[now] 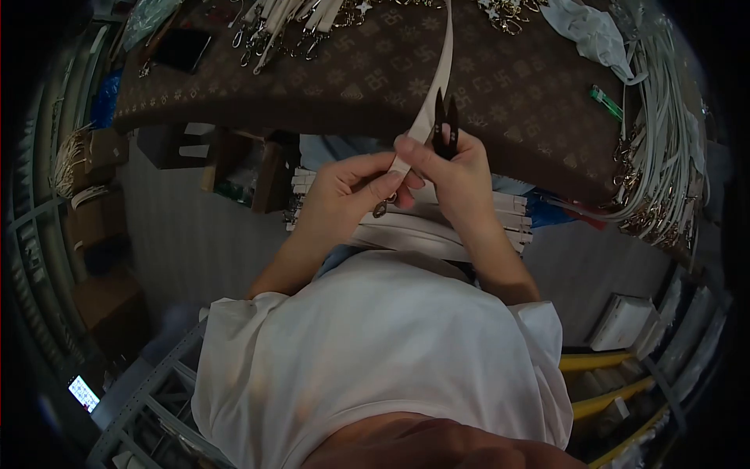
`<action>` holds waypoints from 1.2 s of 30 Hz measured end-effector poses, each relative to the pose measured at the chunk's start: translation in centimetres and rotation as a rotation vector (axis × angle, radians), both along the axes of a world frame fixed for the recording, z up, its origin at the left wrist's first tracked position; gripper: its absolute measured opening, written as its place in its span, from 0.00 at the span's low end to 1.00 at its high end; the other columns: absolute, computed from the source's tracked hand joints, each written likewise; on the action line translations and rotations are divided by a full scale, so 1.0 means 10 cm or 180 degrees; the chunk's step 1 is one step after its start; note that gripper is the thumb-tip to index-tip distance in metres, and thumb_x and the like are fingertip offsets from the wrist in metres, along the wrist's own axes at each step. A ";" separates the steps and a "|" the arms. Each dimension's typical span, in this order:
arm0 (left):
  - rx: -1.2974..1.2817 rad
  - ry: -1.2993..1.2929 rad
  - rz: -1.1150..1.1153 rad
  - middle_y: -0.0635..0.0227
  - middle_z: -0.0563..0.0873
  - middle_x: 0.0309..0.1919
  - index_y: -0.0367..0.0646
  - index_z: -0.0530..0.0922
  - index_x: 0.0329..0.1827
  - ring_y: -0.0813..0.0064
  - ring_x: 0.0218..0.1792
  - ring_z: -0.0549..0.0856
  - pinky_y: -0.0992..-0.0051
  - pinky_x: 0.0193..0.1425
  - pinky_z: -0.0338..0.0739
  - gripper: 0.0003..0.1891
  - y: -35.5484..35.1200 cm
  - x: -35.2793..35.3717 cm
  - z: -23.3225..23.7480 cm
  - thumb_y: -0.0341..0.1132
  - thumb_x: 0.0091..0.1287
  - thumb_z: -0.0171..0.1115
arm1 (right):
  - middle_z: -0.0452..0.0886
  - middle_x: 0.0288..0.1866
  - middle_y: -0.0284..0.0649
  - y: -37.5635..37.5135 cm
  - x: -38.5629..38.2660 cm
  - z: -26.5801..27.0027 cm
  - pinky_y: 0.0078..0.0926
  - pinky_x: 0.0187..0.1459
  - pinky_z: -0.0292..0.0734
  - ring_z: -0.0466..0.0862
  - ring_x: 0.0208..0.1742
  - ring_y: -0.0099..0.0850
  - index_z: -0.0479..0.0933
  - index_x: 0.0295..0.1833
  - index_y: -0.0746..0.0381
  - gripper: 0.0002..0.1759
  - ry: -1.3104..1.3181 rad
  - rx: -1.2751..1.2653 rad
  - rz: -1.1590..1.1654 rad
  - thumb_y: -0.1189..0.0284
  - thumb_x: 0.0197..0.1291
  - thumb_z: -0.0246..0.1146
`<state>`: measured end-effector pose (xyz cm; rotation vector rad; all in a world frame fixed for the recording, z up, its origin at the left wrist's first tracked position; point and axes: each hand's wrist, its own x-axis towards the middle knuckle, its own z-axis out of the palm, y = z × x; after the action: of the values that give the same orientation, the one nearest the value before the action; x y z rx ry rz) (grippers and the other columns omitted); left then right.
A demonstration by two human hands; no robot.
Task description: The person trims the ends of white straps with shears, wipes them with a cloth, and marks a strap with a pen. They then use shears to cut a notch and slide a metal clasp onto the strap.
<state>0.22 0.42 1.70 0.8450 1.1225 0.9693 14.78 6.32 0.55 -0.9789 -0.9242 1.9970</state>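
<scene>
White shirt (383, 344) faces patterned brown cloth (344, 105), strap (423, 125) in hands (344, 191) (462, 172), shelves (598, 362) flanking

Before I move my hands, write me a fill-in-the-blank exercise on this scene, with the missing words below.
1. The left hand pinches a pale strap, while the black snips sit in the ______ hand.
2. The snips' blades point ______ the wearer's chest.
3. The small item near the right end of the patterned cloth is coloured ______.
4. The wearer's shirt is ______.

Missing words: right; away from; green; white.
</scene>
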 end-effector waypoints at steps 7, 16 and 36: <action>-0.0400 -0.0527 -0.0069 0.62 0.82 0.33 0.32 0.74 0.50 0.77 0.31 0.80 0.79 0.37 0.74 0.13 -0.15 -0.07 0.02 0.28 0.65 0.52 | 0.80 0.28 0.35 0.21 0.06 0.00 0.15 0.27 0.68 0.76 0.26 0.20 0.78 0.33 0.65 0.06 0.0094 -0.0271 -0.0493 0.74 0.51 0.66; -0.0130 -0.0505 -0.0107 0.66 0.81 0.29 0.34 0.75 0.46 0.80 0.27 0.77 0.81 0.36 0.73 0.11 -0.14 -0.07 -0.10 0.32 0.68 0.50 | 0.74 0.19 0.27 0.00 -0.15 -0.06 0.13 0.21 0.55 0.64 0.19 0.13 0.73 0.19 0.61 0.13 0.0043 -0.0074 -0.0653 0.72 0.49 0.68; -0.0574 -0.0274 0.0167 0.69 0.79 0.32 0.37 0.74 0.42 0.80 0.31 0.80 0.81 0.36 0.75 0.08 -0.18 -0.05 -0.19 0.28 0.62 0.59 | 0.70 0.22 0.25 -0.22 0.08 -0.12 0.09 0.27 0.61 0.66 0.26 0.12 0.78 0.42 0.67 0.15 -0.0964 0.0805 -0.0877 0.69 0.51 0.68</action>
<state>-0.24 -1.37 -0.20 0.6255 1.1437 0.9239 15.63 4.07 -0.68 -1.2093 -1.1062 1.4880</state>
